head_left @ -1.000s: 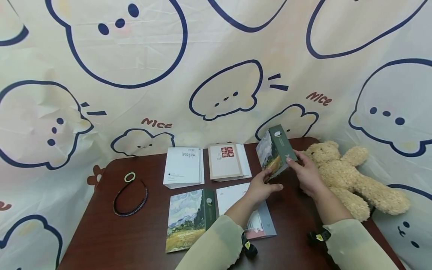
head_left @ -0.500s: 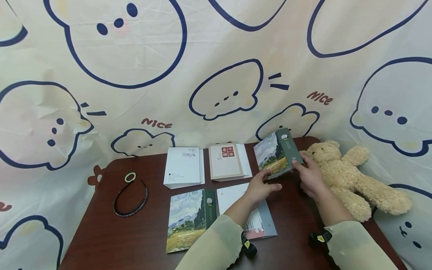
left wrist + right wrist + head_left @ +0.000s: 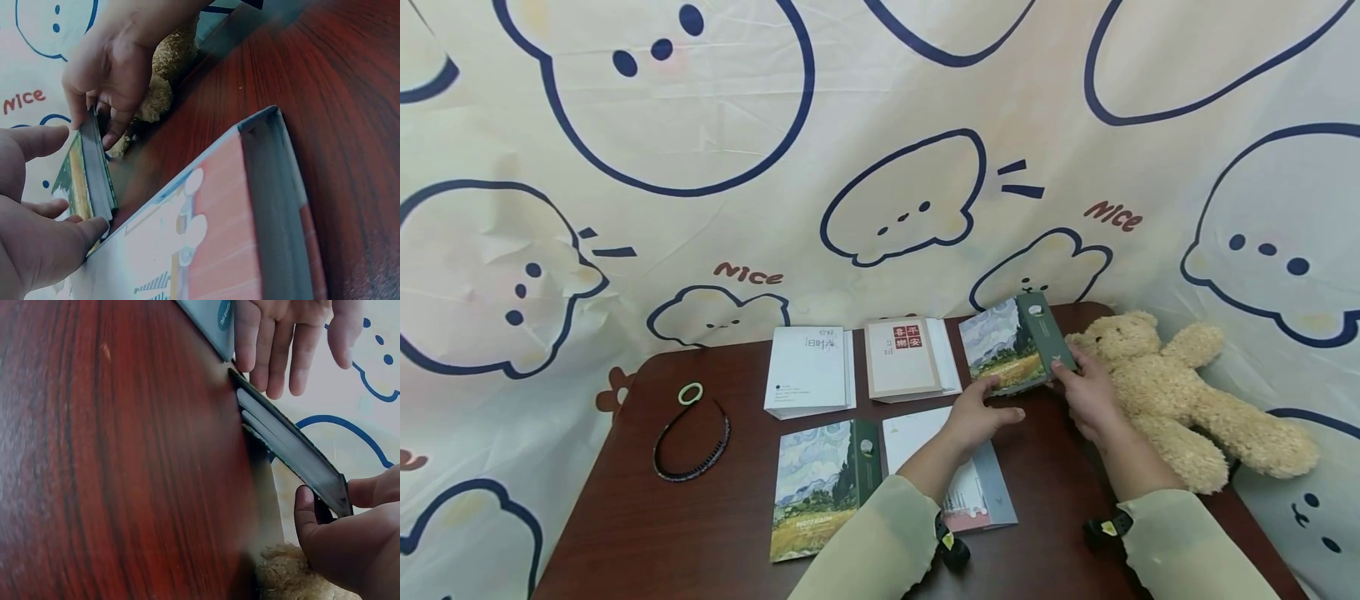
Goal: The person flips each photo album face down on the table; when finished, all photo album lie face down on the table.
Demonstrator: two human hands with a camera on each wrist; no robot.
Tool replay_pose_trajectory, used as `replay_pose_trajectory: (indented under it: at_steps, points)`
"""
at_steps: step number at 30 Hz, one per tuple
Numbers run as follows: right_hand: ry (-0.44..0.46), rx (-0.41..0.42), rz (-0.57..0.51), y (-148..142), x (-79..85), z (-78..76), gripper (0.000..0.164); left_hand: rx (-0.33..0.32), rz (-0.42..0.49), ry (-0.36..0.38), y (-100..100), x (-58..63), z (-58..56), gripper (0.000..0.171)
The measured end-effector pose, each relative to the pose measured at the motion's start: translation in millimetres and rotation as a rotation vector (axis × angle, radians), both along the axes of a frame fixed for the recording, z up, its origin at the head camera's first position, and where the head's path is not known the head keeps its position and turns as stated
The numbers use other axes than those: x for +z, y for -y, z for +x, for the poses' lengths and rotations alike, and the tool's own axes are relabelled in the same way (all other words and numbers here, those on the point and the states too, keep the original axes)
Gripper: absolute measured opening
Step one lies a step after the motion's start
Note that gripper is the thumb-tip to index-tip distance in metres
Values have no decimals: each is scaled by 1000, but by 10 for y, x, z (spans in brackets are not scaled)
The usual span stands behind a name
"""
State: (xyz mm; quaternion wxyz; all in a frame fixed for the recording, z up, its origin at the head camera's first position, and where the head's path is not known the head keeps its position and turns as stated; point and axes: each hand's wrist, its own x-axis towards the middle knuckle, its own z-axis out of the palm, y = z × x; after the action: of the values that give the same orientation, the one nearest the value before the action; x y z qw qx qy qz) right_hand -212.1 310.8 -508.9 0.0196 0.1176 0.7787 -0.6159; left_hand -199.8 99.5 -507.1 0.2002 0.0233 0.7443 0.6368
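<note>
Against a cartoon-printed cloth (image 3: 715, 225) at the far side, working over a dark red-brown table (image 3: 617, 533). Showing at the right a plush bear (image 3: 1172, 387), lying on its back. Displaying in the near row a landscape album (image 3: 816, 492) with a green spine and, to its right, a pale album (image 3: 910, 429), running partly under the left sleeve (image 3: 872, 542). Lining the far row with a white album (image 3: 805, 367) and, to its right, a cream album (image 3: 898, 358) bearing red characters. Right of that, near the table's far edge, holding a green-spined album (image 3: 1009, 342) at a tilt. Gripping its near right corner between thumb and fingers of the right hand (image 3: 1086, 392); touching its near left corner with straightened fingers of the left hand (image 3: 973, 417), holding that thumb apart. Apparently handling the placing step, lining up beside the cream album; probably calling next for an even lowering, then a loosening of the right-hand grip. Not revealing whether already touching the table. Including at the left a black headband (image 3: 681, 477) and, smallest, a pale green ring (image 3: 701, 392) at its far end.
</note>
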Motion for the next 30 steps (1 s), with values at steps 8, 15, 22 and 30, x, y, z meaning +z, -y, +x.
replay_pose_trajectory:
  at_steps: [8,15,22,30]
  points:
    - [1,-21,192,3,-27,-51,64,2,-19,2,0,-19,-27,69]
    - [10,-27,209,6,-75,-91,64,8,-37,15,6,-44,-57,70]
    - [29,-45,266,24,-112,-110,68,6,-47,16,19,-41,-81,72]
    - [30,-22,315,57,-135,-111,75,2,-46,9,9,-34,-102,73]
